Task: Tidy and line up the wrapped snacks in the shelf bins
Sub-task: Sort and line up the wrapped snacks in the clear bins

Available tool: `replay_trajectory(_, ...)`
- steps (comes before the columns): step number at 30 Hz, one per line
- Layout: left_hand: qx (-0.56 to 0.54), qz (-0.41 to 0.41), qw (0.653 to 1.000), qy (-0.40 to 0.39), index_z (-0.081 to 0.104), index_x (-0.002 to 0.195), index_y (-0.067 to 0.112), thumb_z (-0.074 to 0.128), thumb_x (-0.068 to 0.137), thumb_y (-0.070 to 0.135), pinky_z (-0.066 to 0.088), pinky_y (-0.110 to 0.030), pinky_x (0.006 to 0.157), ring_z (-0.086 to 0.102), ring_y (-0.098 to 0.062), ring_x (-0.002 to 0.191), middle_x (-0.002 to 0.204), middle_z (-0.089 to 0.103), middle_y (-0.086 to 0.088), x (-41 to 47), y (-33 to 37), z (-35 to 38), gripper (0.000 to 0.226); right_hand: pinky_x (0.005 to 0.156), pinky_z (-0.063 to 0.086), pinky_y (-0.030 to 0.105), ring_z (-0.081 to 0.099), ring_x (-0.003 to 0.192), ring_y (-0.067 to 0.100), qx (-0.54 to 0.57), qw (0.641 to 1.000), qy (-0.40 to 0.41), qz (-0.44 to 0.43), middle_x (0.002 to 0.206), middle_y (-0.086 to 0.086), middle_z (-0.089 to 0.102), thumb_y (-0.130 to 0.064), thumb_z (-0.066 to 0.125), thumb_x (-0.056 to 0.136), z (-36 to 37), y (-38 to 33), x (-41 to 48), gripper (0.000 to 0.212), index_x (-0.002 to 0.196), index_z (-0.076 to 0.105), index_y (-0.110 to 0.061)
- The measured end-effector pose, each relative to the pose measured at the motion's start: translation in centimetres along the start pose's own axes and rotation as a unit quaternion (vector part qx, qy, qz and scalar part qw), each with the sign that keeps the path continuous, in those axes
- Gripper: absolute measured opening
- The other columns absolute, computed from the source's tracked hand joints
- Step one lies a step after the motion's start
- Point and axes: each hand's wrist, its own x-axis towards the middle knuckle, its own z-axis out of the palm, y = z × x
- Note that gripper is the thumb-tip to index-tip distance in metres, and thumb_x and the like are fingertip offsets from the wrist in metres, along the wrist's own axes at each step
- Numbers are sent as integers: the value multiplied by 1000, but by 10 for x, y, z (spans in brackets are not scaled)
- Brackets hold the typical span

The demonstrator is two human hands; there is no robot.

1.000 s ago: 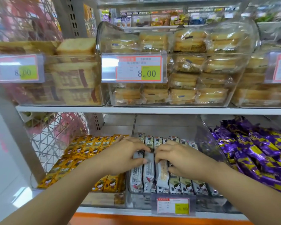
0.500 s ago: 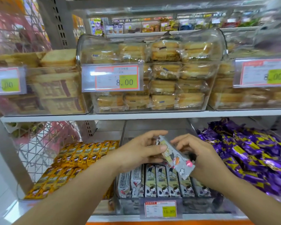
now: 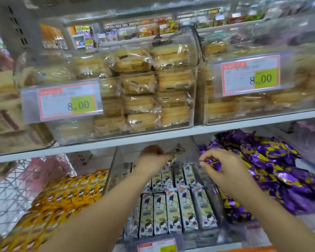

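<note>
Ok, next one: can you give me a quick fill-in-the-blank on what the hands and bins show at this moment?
1. The left hand holds a wrapped bar over the ___ lower bin.
2. The right hand pinches a ___ wrapped snack.
3. The bin to the left of that one holds ___ packs.
4. Each upper price tag reads ___.

Missing words: middle; purple; yellow; 8.00
</note>
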Motion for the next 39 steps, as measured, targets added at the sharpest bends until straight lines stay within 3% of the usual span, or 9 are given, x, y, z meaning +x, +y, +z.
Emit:
replay_trajectory(5,131,30,991,-22,52,83,13,54,92,37,45,-28,65,55,-22,73,77,55,-4,19,14,32,25,72,39,12,55,78,-10,2,1000,-10,-10,83,-17,63,-16,67,83,2,3,0,6,86,68,-21)
replay_trajectory(10,284,64,957,-6,50,95,17,48,89,24,41,-31,76,58,-26,87,100,63,-8,37,12,56,10,86,43,31,56,79,-3,-20,1000,-12,-17,81,-25,59,-20,71,81,5,8,0,9,85,66,-27)
replay_trajectory(15,376,74,923,-26,41,133,33,47,89,40,32,-38,94,52,-27,117,126,58,-3,48,6,56,45,89,37,28,57,81,3,-25,999,-12,-16,82,-23,63,-28,65,80,5,8,-1,4,84,66,-29)
replay_trajectory(18,400,68,911,-76,52,127,40,45,91,40,23,-47,110,34,-32,131,139,46,-5,52,4,48,37,91,34,26,58,81,3,-24,1000,-19,-6,82,-21,65,-33,58,78,6,9,-1,9,83,65,-30)
replay_trajectory(22,318,113,935,-112,56,119,39,46,92,34,10,-56,115,19,-29,140,145,36,-2,54,-9,43,29,90,32,25,58,81,2,-32,999,-20,-6,82,-22,64,-33,58,78,7,8,-2,9,83,65,-31)
replay_trajectory(26,255,105,950,-148,48,122,34,46,94,34,5,-57,115,34,-24,133,135,48,1,47,-19,36,27,90,32,25,57,81,2,-43,999,-20,-7,82,-22,65,-33,58,78,6,8,-2,10,84,66,-30)
replay_trajectory(29,296,121,932,-172,29,143,40,43,97,40,-4,-59,114,16,-22,143,153,29,2,38,-27,28,48,92,32,25,56,82,1,-39,999,-27,-7,84,-24,63,-34,58,78,5,7,-3,12,85,67,-30)
replay_trajectory(34,258,148,941,-163,39,141,38,40,101,34,19,-34,107,41,-17,129,146,39,6,15,-24,0,40,94,30,25,51,83,3,-48,998,-37,-16,84,-19,61,-18,70,82,2,-2,-1,10,87,67,-26)
replay_trajectory(39,274,126,937,-174,52,130,35,47,97,39,40,-31,101,57,-6,106,131,55,10,-23,-44,-49,34,90,22,17,45,75,-3,-53,995,-65,-48,76,-31,49,-18,70,81,10,-26,0,9,86,67,-24)
